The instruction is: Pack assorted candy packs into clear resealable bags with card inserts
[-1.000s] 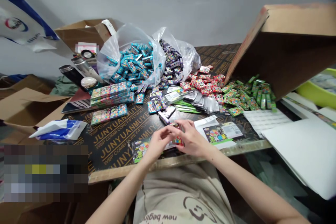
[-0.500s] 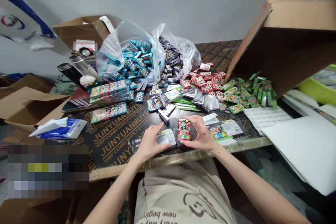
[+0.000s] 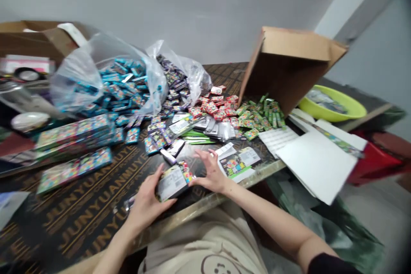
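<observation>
My left hand (image 3: 146, 203) grips a flat printed packet (image 3: 171, 184) with a pale label by its left end, thumb along the near edge and fingers along the far one. At the packet's right end shows a small red, brightly printed box (image 3: 186, 172); whether it lies inside or against the packet I cannot tell. My right hand (image 3: 210, 171) is beside that box, fingers spread and thumb tip at its edge. Just beyond lie small purple boxes (image 3: 157, 139). Right of my right hand are printed packets (image 3: 239, 162) with green edges.
Behind stand clear bags of blue boxes (image 3: 120, 85) and purple boxes (image 3: 173, 77). Heaps of red boxes (image 3: 213, 105) and green boxes (image 3: 261, 113) lie before a tilted carton (image 3: 289, 47). Stacked box strips (image 3: 73, 132) are at left; white sheets (image 3: 317, 162) overhang the right edge.
The red box has gone from my right hand's pinch to the packet's right end. My right hand's fingers have spread; my left hand has closed on the packet. The view has swung right.
</observation>
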`<state>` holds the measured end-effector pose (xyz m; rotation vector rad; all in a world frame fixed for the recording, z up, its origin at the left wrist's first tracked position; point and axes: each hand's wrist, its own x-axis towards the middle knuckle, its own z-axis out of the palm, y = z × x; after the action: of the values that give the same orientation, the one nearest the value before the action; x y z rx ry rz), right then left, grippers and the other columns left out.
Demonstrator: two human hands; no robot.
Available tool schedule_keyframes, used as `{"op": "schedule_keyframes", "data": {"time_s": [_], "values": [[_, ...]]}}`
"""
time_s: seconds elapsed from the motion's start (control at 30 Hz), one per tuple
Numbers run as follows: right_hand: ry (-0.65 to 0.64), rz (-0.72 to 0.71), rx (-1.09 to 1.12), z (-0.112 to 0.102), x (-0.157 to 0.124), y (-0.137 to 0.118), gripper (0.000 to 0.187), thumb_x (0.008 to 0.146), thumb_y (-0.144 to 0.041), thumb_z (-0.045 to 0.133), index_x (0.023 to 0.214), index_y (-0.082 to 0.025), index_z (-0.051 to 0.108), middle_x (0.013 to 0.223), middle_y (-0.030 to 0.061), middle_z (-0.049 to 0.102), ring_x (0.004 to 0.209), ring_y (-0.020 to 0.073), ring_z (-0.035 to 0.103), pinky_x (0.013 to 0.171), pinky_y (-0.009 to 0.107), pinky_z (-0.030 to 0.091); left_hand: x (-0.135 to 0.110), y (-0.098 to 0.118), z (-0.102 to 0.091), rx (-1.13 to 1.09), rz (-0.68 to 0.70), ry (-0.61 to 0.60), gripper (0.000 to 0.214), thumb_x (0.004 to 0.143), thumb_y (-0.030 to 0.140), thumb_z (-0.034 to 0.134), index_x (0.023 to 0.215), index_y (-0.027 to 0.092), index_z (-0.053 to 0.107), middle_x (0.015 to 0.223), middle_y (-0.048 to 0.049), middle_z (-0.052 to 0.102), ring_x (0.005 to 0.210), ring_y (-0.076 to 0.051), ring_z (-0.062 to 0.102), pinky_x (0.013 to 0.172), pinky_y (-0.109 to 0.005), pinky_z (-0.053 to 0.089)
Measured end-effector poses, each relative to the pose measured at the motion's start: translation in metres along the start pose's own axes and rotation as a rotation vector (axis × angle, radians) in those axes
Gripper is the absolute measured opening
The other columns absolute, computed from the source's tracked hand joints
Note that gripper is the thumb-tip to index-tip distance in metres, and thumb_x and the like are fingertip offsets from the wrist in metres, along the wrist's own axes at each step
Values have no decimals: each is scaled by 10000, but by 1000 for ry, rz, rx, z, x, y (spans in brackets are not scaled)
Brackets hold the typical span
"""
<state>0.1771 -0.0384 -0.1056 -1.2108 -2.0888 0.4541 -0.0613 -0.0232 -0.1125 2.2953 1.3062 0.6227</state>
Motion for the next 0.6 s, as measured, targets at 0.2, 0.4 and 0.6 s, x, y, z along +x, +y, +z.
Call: {"op": "schedule_keyframes", "data": {"time_s": [0.2, 0.4, 0.6], "values": [[254, 239, -288, -44, 0, 48, 457, 875, -430, 393, 1302, -275, 355, 1261, 75, 504, 1200, 222, 406, 1033, 479, 133, 8, -10, 9, 100, 16, -25, 904, 663, 430, 634, 1398, 186, 168, 1133, -104, 555, 1023, -272, 534, 871, -410, 431], [283, 986, -607, -146, -22, 161, 803, 641, -477, 652, 1313, -171, 337, 1135, 173, 546, 1168, 377, 369, 930, 588, 173, 6, -32, 14, 206, 29, -107, 734, 644, 431, 633, 1300, 193, 406, 1121, -106, 589, 1029, -289, 528, 853, -408, 430], [341, 491, -358, -147, -7, 117, 905, 570, -409, 727, 1339, -216, 291, 1236, 128, 457, 1134, 296, 429, 959, 438, 294, 20, 12, 3, -187, -208, 118, 528, 625, 502, 657, 1056, 200, 618, 1102, -105, 616, 1021, -287, 549, 894, -418, 407]]}}
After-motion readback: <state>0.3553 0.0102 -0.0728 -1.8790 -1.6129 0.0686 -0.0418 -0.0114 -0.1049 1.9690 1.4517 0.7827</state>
